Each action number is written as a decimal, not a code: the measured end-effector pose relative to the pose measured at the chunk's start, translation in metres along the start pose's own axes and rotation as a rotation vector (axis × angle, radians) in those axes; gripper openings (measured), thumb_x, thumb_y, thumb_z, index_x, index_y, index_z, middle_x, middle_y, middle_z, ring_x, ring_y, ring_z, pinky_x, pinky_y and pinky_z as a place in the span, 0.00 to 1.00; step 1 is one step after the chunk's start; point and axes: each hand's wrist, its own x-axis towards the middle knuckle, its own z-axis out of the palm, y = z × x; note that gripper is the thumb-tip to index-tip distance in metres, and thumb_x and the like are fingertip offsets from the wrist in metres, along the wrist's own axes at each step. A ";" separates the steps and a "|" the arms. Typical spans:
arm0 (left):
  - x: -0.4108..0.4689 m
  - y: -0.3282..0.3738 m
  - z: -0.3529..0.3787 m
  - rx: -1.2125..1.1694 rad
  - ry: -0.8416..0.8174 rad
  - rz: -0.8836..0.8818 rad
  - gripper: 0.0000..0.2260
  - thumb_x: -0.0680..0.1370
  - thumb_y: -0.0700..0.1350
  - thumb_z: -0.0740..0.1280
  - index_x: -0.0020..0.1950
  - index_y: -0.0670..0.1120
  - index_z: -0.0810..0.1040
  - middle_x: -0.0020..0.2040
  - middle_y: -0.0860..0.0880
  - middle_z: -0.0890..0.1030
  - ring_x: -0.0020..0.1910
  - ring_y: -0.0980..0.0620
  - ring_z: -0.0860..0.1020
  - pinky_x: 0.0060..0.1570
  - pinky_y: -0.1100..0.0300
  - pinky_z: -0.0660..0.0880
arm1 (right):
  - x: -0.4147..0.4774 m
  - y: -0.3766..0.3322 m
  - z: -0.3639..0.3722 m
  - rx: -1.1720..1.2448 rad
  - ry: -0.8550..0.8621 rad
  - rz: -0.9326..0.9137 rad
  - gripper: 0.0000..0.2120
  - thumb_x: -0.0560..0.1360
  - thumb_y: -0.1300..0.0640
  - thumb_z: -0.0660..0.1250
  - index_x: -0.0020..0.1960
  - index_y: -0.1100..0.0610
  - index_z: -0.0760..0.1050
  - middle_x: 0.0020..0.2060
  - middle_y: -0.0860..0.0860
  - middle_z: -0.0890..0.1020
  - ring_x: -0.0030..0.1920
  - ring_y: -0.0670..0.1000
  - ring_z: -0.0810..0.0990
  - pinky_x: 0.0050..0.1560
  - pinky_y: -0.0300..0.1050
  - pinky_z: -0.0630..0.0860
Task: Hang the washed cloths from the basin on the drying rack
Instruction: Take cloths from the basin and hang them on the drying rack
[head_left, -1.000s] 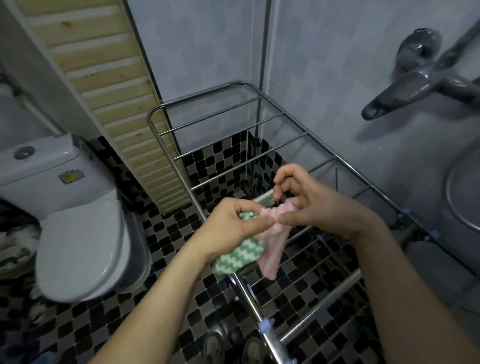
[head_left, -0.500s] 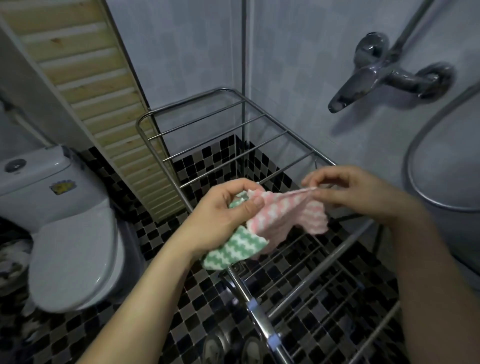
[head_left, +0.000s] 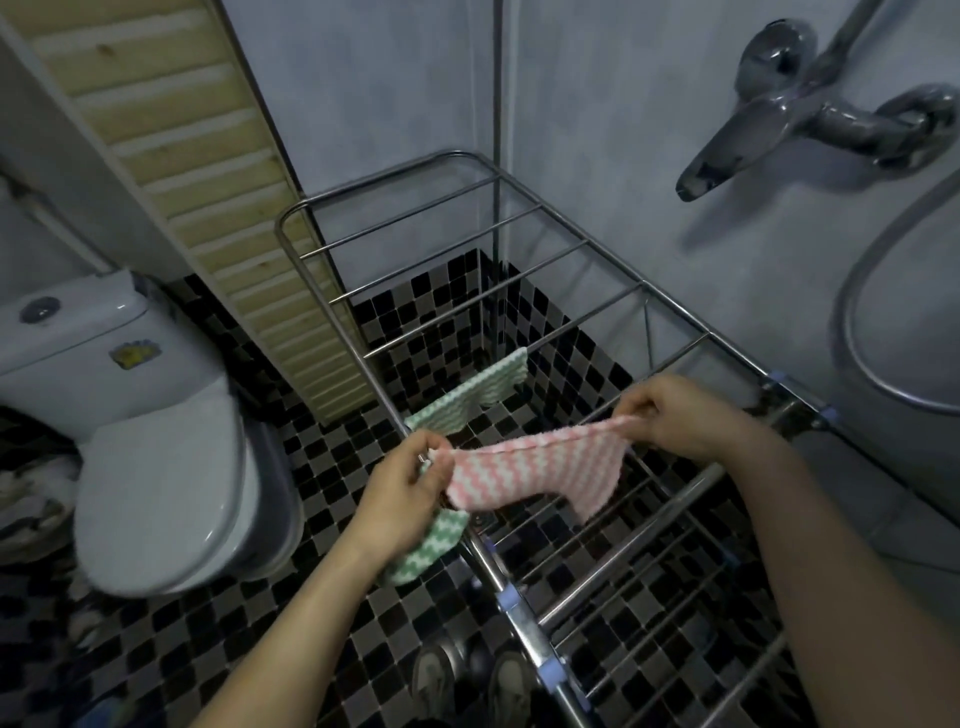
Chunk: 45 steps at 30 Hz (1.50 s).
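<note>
Above the drying rack (head_left: 519, 587), the left hand (head_left: 400, 493) pinches a pink cloth (head_left: 530, 467) corner plus a green cloth (head_left: 431, 545); the right hand (head_left: 680, 415) pinches the opposite corner. Beyond, another green cloth (head_left: 467, 397) drapes a rack bar. No legible writing.

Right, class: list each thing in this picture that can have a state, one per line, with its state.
pink cloth: stretched between both hands, above the rack, not yet hung
green cloth on the rack: draped over a rail
second green cloth: held under the left hand
right hand: pinching the pink cloth's corner
drying rack: unfolded
toilet lid: closed
</note>
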 end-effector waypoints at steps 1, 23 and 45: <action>0.002 -0.005 -0.001 0.009 0.021 -0.007 0.05 0.82 0.48 0.61 0.48 0.51 0.74 0.33 0.51 0.76 0.20 0.60 0.66 0.18 0.63 0.61 | 0.004 0.000 0.001 0.071 0.018 0.007 0.02 0.75 0.57 0.69 0.44 0.52 0.80 0.40 0.49 0.81 0.38 0.46 0.79 0.35 0.37 0.73; 0.011 -0.014 0.020 0.746 -0.030 0.070 0.05 0.76 0.53 0.69 0.50 0.56 0.81 0.45 0.57 0.83 0.40 0.59 0.80 0.44 0.59 0.80 | 0.049 0.012 0.071 -0.080 0.188 -0.169 0.10 0.75 0.54 0.69 0.56 0.50 0.81 0.53 0.48 0.76 0.52 0.44 0.68 0.53 0.37 0.66; 0.004 0.002 0.009 -0.026 0.063 -0.167 0.01 0.77 0.44 0.68 0.46 0.49 0.79 0.45 0.49 0.82 0.29 0.56 0.76 0.27 0.61 0.74 | 0.037 -0.001 0.052 0.008 0.107 -0.175 0.14 0.78 0.57 0.65 0.63 0.53 0.78 0.58 0.47 0.80 0.59 0.44 0.75 0.60 0.40 0.72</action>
